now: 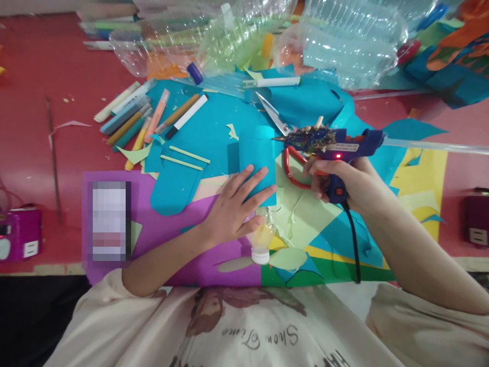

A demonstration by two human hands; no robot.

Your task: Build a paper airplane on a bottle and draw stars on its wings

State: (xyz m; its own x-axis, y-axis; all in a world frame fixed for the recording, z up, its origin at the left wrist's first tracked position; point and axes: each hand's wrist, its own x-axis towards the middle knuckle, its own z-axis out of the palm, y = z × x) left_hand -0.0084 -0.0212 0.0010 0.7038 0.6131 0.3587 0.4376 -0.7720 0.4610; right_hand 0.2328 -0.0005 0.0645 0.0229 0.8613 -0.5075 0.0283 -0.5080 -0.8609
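My right hand [340, 178] is wrapped round the handle of a blue hot glue gun [349, 142]. A small red light glows on its side, and a clear glue stick [431, 145] sticks out of its back. The nozzle tip points left, at the right edge of a blue paper piece [257, 153] that looks wrapped round a small clear bottle [263, 232] with a white cap. My left hand [233, 206] lies on the paper with fingers spread, its thumb near the bottle. What is under the paper is hidden. Red-handled scissors [275, 114] lie partly behind the glue gun.
Several markers [130, 120] lie at the upper left, near two pale thin strips [187, 158]. Clear plastic bottles [344, 41] fill the back. A blurred phone-like rectangle [109, 221] rests on purple paper [183, 265]. The glue gun's black cord [353, 244] hangs toward the front edge.
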